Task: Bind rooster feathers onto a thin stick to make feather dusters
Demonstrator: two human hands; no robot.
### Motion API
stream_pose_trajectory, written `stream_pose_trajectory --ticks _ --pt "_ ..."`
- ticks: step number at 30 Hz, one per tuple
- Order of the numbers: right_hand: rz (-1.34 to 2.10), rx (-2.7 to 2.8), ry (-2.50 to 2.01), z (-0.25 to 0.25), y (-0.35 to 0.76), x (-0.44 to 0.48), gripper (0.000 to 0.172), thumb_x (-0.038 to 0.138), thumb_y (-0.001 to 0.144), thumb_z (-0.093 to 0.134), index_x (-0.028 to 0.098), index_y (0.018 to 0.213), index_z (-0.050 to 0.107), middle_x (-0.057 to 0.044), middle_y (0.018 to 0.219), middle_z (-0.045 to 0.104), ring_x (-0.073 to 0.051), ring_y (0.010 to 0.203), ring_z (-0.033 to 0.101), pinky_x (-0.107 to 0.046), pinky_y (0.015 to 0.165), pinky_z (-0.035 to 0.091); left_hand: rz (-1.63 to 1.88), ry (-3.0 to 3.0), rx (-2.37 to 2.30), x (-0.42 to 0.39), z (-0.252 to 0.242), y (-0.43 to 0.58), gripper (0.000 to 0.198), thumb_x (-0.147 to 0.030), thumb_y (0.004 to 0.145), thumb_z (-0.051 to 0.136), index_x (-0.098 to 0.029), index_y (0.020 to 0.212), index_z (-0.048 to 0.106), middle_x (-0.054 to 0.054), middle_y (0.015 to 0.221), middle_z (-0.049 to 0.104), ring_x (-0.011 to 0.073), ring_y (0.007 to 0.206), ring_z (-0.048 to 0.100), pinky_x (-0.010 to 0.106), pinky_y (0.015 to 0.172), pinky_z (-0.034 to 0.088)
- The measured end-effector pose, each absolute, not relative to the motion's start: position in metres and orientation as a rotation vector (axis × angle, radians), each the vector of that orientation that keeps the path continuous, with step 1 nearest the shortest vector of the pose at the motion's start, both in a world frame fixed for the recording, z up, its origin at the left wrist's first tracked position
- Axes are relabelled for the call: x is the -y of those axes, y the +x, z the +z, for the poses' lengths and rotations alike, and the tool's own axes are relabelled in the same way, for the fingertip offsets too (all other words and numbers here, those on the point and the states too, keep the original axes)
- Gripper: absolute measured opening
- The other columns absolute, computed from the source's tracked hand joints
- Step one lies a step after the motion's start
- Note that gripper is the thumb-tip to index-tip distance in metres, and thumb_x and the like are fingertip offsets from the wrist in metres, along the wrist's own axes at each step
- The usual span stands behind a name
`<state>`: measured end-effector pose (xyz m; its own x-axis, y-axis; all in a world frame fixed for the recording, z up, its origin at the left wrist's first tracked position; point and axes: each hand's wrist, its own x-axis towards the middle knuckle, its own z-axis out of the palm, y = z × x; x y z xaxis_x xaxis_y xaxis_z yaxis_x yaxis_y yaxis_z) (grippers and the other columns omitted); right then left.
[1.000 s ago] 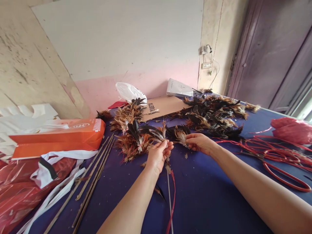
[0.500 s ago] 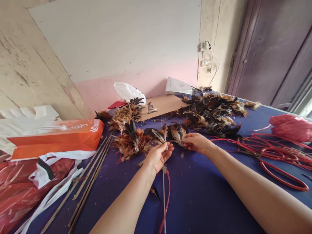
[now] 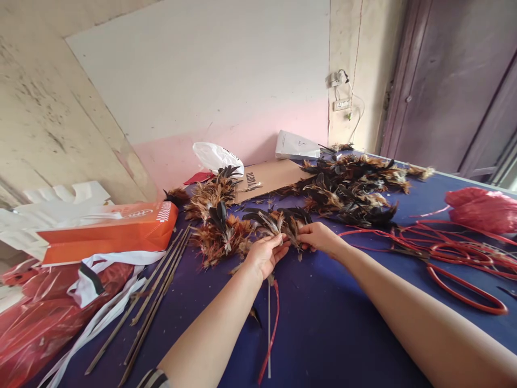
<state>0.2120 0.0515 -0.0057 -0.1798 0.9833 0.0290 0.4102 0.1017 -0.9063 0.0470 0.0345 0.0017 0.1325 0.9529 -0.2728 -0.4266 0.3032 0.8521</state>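
Note:
Pinched in my left hand [image 3: 267, 255] is a bunch of black and brown feathers [image 3: 270, 221], its quill ends between thumb and fingers. My right hand [image 3: 317, 238] grips a second bunch of feathers [image 3: 294, 222] close beside the first. Under my left wrist lies a thin pale stick [image 3: 269, 339], with a red plastic strip [image 3: 273, 337] trailing along it. Just left of my hands spreads a pile of brown and black feathers [image 3: 226, 240]. A larger feather pile [image 3: 347, 188] lies beyond my right hand.
An orange bag [image 3: 107, 237] and several thin sticks [image 3: 151, 302] are on the left. Flat cardboard [image 3: 274, 180] lies at the back. On the right are red-handled scissors [image 3: 464, 291], tangled red strips [image 3: 424, 237] and a red plastic bundle [image 3: 482, 212]. Everything rests on a blue table [image 3: 343, 334].
My right hand has moved left, bringing its feather bunch against the one in my left hand. The view has shifted slightly, so the bag sits farther right.

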Motion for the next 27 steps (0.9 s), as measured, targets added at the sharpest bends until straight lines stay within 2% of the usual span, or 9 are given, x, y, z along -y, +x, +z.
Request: stream_pose_trajectory --ticks 4,8,11,14,17,20,27 --pt "0.821 1.880 -1.445 -0.004 0.209 -0.049 0.016 0.026 0.063 0.057 0.014 0.052 0.059 0.003 0.045 0.051 -0.008 0.046 0.046 -0.018 0.043 0.032 1.117 0.701 -0.959 -0.035 -0.001 0.048 0.002 -0.008 0.070 0.061 -0.007 0.071 0.063 0.011 0.075 0.066 0.0159 0.066 0.064 0.025 0.060 0.052" --pt "0.459 2.062 -1.538 -0.007 0.203 -0.046 0.011 0.026 0.059 0.060 0.016 0.056 0.061 0.001 0.053 0.056 -0.012 0.057 0.052 -0.020 0.051 0.034 1.121 0.714 -0.958 -0.037 -0.002 0.047 0.002 -0.009 0.070 0.063 -0.008 0.071 0.063 0.010 0.072 0.066 0.0153 0.064 0.064 0.025 0.060 0.052" --pt "0.437 2.012 -1.579 -0.009 0.199 -0.046 0.006 0.021 0.058 0.059 0.015 0.056 0.060 -0.003 0.059 0.059 -0.017 0.065 0.055 -0.023 0.057 0.036 1.123 0.726 -0.944 -0.039 -0.002 0.043 0.003 -0.008 0.069 0.062 -0.007 0.072 0.064 0.010 0.071 0.066 0.0156 0.064 0.064 0.025 0.060 0.052" --pt "0.498 1.959 -1.599 -0.009 0.200 -0.048 0.008 0.020 0.059 0.059 0.015 0.053 0.058 -0.004 0.058 0.059 -0.018 0.066 0.056 -0.023 0.056 0.037 1.144 0.735 -0.937 -0.042 0.001 0.038 0.004 -0.008 0.070 0.061 -0.007 0.074 0.064 0.011 0.074 0.066 0.0155 0.066 0.064 0.024 0.060 0.052" --pt "0.660 1.876 -1.595 -0.008 0.206 -0.051 0.015 0.023 0.060 0.061 0.015 0.049 0.054 -0.001 0.051 0.056 -0.015 0.056 0.054 -0.021 0.049 0.037 1.177 0.721 -0.942 -0.045 0.003 0.032 0.005 -0.008 0.072 0.060 -0.008 0.076 0.063 0.013 0.080 0.067 0.0166 0.071 0.065 0.024 0.061 0.052" --pt "0.868 1.740 -1.558 -0.008 0.212 -0.053 0.016 0.025 0.065 0.060 0.014 0.055 0.054 0.000 0.050 0.057 -0.009 0.046 0.051 -0.018 0.042 0.037 1.203 0.687 -0.949 -0.048 0.004 0.028 0.005 -0.008 0.073 0.059 -0.008 0.076 0.063 0.013 0.082 0.067 0.0167 0.073 0.065 0.024 0.062 0.052" --pt "1.223 1.391 -1.428 -0.008 0.217 -0.057 0.009 0.021 0.071 0.058 0.013 0.069 0.055 -0.005 0.072 0.065 -0.007 0.049 0.055 -0.014 0.037 0.040 1.245 0.627 -0.931 -0.051 0.004 0.034 0.005 -0.011 0.077 0.055 -0.009 0.075 0.060 0.010 0.079 0.066 0.0130 0.071 0.064 0.019 0.061 0.052"
